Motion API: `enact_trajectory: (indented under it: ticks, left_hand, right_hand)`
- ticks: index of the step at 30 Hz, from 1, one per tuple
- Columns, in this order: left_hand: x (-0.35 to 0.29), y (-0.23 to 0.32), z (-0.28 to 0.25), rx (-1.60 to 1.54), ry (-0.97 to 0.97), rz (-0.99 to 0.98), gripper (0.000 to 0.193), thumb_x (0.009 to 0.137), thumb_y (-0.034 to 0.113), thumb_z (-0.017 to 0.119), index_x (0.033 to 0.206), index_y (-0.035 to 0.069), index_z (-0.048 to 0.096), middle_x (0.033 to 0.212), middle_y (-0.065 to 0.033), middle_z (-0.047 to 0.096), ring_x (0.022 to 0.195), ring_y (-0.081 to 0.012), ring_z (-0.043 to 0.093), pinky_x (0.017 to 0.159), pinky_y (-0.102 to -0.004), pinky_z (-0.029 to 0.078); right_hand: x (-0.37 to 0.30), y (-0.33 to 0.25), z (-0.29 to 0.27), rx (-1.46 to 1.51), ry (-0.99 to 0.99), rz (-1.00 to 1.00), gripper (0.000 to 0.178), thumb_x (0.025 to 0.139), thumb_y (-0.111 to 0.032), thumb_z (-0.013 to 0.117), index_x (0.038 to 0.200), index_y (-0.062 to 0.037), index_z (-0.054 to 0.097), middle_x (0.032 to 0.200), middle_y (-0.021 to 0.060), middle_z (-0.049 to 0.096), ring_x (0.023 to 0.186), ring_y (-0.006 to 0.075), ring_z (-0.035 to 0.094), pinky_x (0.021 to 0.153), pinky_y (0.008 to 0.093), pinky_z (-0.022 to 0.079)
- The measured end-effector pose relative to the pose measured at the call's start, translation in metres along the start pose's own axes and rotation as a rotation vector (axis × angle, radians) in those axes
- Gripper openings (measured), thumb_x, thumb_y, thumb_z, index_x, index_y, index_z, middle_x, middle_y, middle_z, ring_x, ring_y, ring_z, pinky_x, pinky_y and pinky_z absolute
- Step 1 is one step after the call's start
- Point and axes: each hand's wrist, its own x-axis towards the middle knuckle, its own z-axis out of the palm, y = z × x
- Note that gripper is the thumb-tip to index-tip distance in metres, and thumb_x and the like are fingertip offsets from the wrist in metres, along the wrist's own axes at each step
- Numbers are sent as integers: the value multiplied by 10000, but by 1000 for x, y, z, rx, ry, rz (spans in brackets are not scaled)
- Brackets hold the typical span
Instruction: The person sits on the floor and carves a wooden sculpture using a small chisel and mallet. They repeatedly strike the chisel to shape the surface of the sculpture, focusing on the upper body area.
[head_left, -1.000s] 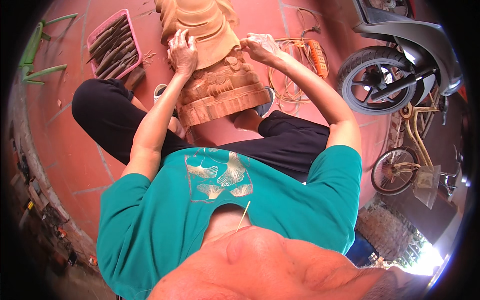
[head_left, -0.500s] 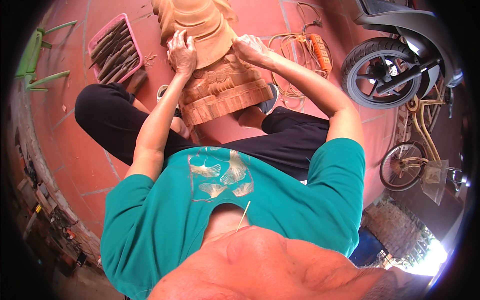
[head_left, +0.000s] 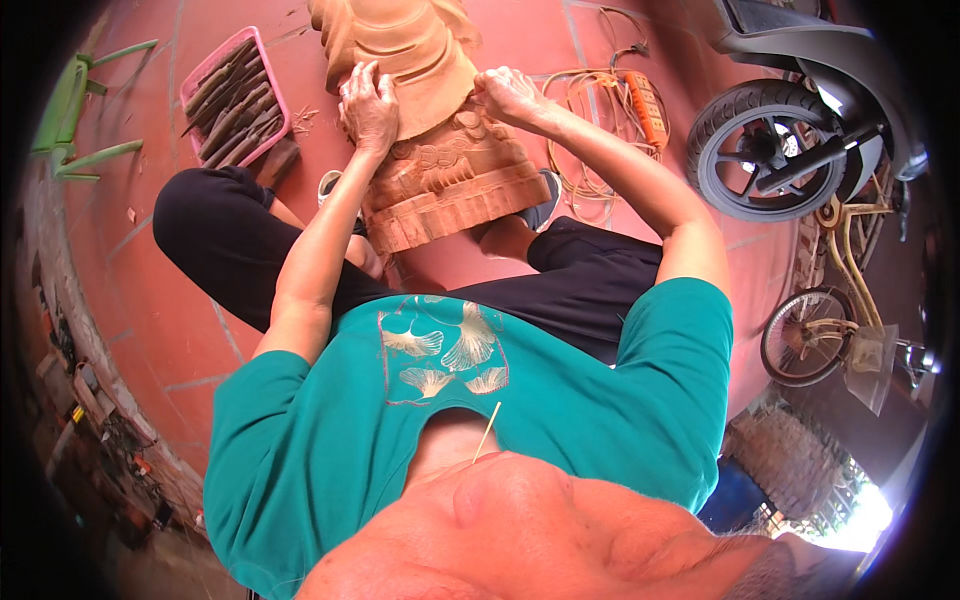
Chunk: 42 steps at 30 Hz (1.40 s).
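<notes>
The wooden carving (head_left: 445, 165) lies on the floor (head_left: 140, 290) before you, your left hand (head_left: 370, 112) spread loosely on it, probably steadying; your right hand (head_left: 508, 98) curls at its edge (can't tell if that grip holds anything).

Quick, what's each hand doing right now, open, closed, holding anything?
Left hand: open, laid against the wooden carving.
Right hand: fingers curled at the carving's right edge; whether it holds anything cannot be told.

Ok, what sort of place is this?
Likely a home yard or garage doubling as a carving spot: a carved wooden figure, a pink basket holding what look like tools, and a motorbike.
</notes>
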Motion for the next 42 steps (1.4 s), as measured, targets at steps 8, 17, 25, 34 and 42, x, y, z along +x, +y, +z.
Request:
enact_trajectory:
  ticks: [8, 17, 25, 34, 42]
  left_hand:
    - [2, -2, 0, -2, 3, 10, 348, 898, 267, 602, 1198, 90, 610, 1317, -110, 574, 1207, -316, 519, 1019, -471, 400]
    - [1, -2, 1, -13, 6, -1, 350, 898, 266, 602, 1204, 97, 610, 1323, -115, 571, 1226, -320, 508, 1022, -489, 394]
    - [0, -1, -1, -1, 0, -15, 357, 897, 273, 602, 1209, 99, 610, 1324, -114, 570, 1226, -318, 508, 1020, -480, 399]
    - [2, -3, -1, -2, 2, 0, 344, 899, 258, 605, 1194, 83, 614, 1317, -117, 573, 1215, -316, 511, 1015, -471, 404]
    - [0, 1, -4, 17, -2, 1, 343, 898, 258, 606, 1192, 82, 613, 1301, -105, 583, 1209, -315, 514, 1010, -455, 413]
  right_hand:
    - [10, -2, -4, 174, -120, 28, 193, 801, -218, 683, 867, -38, 697, 791, 177, 693, 773, 342, 685, 700, 447, 535]
    - [-7, 17, -15, 146, -40, 66, 313, 817, -338, 757, 830, -31, 700, 686, 128, 659, 629, 235, 647, 616, 404, 505]
    - [-15, 14, -13, 483, -101, 222, 251, 843, -268, 747, 830, -31, 664, 593, 4, 580, 499, 79, 535, 467, 276, 425]
    - [-9, -3, -11, 297, -38, 177, 334, 801, -389, 764, 806, -63, 694, 698, 144, 669, 685, 314, 666, 646, 430, 506]
    - [-7, -3, -20, 140, -84, 85, 327, 796, -364, 758, 840, -45, 703, 790, 196, 686, 816, 381, 678, 713, 448, 539]
